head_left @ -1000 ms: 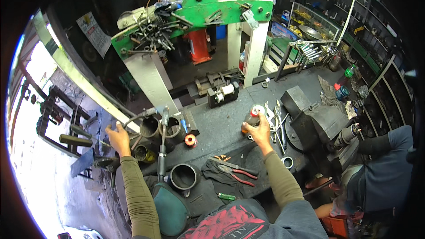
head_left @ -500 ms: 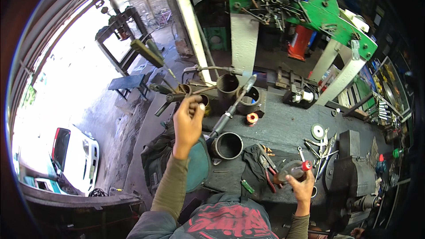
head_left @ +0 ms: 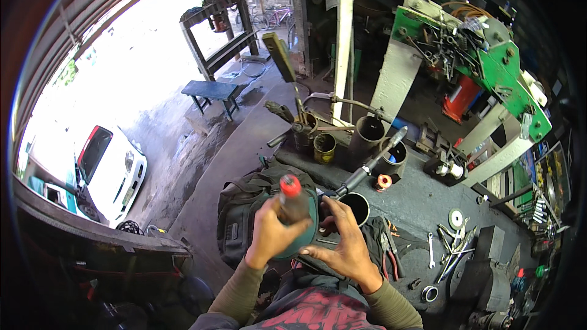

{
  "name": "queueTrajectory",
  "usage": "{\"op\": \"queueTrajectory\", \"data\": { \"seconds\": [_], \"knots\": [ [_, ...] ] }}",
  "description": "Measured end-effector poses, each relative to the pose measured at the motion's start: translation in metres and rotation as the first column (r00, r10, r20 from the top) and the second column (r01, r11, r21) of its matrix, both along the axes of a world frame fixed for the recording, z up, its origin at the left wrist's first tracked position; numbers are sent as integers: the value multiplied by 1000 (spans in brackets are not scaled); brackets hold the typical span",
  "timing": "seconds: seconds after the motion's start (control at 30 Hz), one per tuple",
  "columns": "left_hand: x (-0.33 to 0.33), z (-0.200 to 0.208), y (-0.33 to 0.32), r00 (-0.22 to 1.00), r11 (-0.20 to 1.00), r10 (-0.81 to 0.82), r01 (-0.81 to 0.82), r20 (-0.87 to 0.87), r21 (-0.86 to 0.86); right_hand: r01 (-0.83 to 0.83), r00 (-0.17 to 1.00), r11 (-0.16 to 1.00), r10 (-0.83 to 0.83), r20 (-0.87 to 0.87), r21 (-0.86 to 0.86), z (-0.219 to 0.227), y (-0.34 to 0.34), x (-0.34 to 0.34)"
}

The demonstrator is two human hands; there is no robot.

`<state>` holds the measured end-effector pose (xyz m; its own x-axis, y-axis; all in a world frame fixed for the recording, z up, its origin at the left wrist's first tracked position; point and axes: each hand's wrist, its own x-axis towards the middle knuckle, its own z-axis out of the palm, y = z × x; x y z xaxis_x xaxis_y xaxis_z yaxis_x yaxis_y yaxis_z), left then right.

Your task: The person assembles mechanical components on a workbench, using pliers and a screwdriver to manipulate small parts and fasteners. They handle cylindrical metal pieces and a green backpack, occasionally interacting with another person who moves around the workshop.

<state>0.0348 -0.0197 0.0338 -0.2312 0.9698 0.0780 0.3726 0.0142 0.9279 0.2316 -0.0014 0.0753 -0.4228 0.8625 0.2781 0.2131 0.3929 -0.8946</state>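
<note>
Since half a second ago, both hands have been brought together before the chest. The red-capped can (head_left: pixel 292 203) is now clamped in the left hand (head_left: pixel 272 236), at 12 o'clock of it; the right hand (head_left: pixel 347 241) is spread open just beside it at 3 o'clock, holding nothing. A slip is judged possible: the can could be dropped onto the dark bag (head_left: pixel 241 220) beneath. The grey table (head_left: pixel 422 198) is crowded with metal cylinders (head_left: pixel 368 137), pliers (head_left: pixel 386 245) and wrenches (head_left: pixel 449 247); a green press (head_left: pixel 489 61) stands at 1 o'clock, a white car (head_left: pixel 110 168) outside at 9.
</note>
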Motion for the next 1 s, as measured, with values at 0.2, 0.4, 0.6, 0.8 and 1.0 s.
{"op": "queueTrajectory", "data": {
  "seconds": [0.2, 0.4, 0.6, 0.8, 1.0],
  "knots": [
    [-27, -92, 102, 933, 897, 323, -249, -159, 366, 13, 1000, 963, -11, 10, -271, -38, -20, 19],
    [28, -101, 173, 984, 990, 121, -109, -132, 95, 247, 969, 897, -221, 113, -367, -75, -45, 57],
    [19, -149, 182, 947, 947, 321, -321, -1, -12, 420, 854, 730, -519, -38, -539, -73, -89, 83],
    [21, -160, 199, 956, 957, 291, -290, -29, 28, 479, 855, 703, -510, 96, -525, -64, -63, 81],
    [8, -183, 211, 958, 976, 215, -204, -188, 76, 405, 912, 847, -351, 212, -343, -74, -32, 73]
  ]
}}
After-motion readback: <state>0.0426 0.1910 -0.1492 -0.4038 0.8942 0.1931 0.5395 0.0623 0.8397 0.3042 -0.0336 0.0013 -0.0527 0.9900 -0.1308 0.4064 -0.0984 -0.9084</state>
